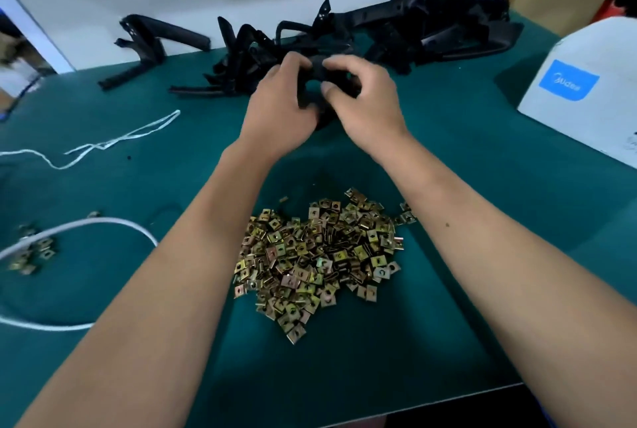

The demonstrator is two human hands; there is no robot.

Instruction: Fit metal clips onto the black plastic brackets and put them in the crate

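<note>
No crate shows on the green table (465, 186), and the white box (586, 89) with a blue label, far right of the clip pile (320, 262), is shut on the sides seen, so its contents cannot be told; the brass-coloured clips lie loose in a heap on the mat, not in any holder. Straight beyond the pile, both hands meet on one black bracket (312, 96) held just above the table. The left hand (279, 107) has its fingers curled over the bracket's left and top side, gripping it. The right hand (365, 96) is curled too, thumb and fingertips pinching the bracket's right part near a round hole; whether a clip sits between those fingers cannot be told. So much of the bracket is covered that its long axis is unclear; the visible part runs from the hands toward the pile, and its end nearest the pile touches or nearly touches the mat. Beyond the hands a bracket heap (379, 34) stretches left to right along the table's far edge, arms jutting every way. Left of the pile lie a white cord (113, 224), a white string (113, 143) and a few stray clips (32, 251).
</note>
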